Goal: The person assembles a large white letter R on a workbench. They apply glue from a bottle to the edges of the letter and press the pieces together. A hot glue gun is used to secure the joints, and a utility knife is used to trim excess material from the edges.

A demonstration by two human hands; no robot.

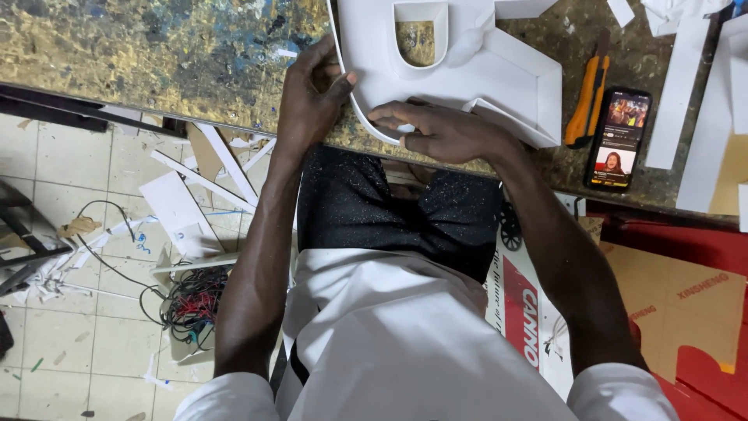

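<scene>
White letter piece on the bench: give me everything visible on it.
The white letter piece lies flat on the worn, paint-flecked bench, its top cut off by the picture's edge. It looks like thin matte plastic or foam board: a flat face with a thin upright strip along its edges, a D-shaped cutout showing the bench through it, a curved near-left edge and angular right side. The left hand presses the strip at the curve; the right hand rests on the near edge. An orange knife lies apart, to the right.
</scene>
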